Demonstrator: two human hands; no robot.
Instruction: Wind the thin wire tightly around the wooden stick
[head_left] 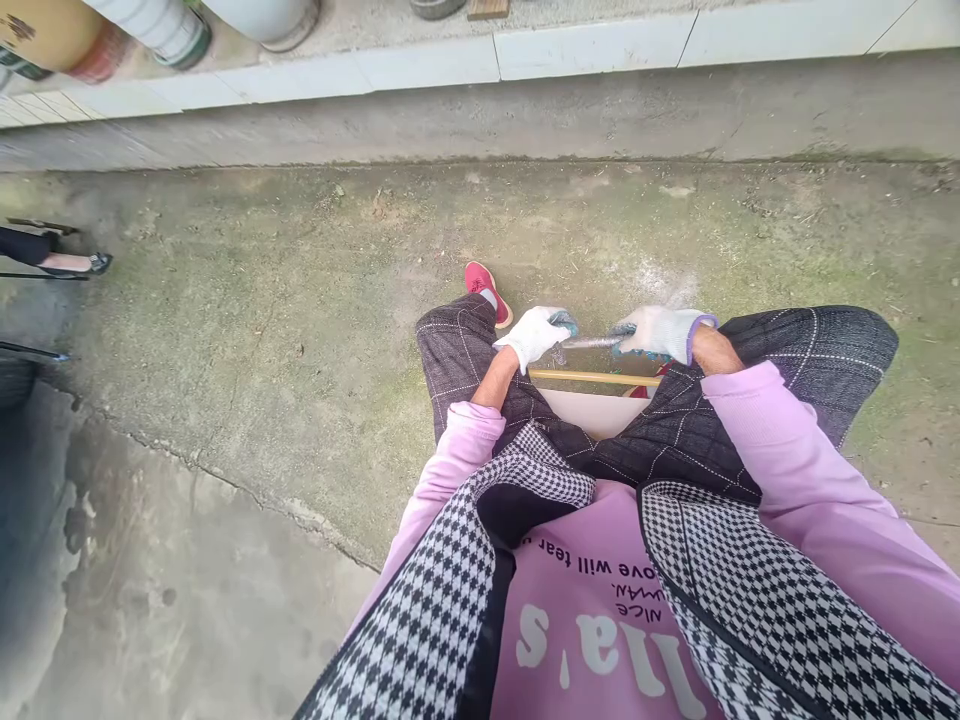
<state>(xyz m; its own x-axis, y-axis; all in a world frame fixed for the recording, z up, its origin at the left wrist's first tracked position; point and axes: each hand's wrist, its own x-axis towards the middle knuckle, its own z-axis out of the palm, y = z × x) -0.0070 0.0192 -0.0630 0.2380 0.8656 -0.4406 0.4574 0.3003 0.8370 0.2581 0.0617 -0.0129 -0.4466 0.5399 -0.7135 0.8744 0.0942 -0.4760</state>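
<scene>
Two gloved hands share one grey metal rod (592, 342): left hand (536, 335) closed on one end, right hand (660, 332) on the other, just above a wooden stick (592, 377).

Cracked, moss-stained concrete ground (300, 300) carries a red shoe (486, 290) and, far left, another person's black shoe (96, 263).

The left hand (534, 335) and right hand (660, 333) wear matt white knitted gloves whose fingers (564, 322) carry a bluish, rubbery-looking coating, and they grip a dull grey metal rod (592, 342) with an unpolished sheen. Just below it, a stick (592, 377) looks like smooth yellowish wood. The trousers (457, 350) are soft, woolly checked cloth, the sleeve (787, 450) smooth pink jersey, the shoe (486, 290) red fabric, and the ground (300, 300) coarse, stained concrete with mossy patches.
</scene>
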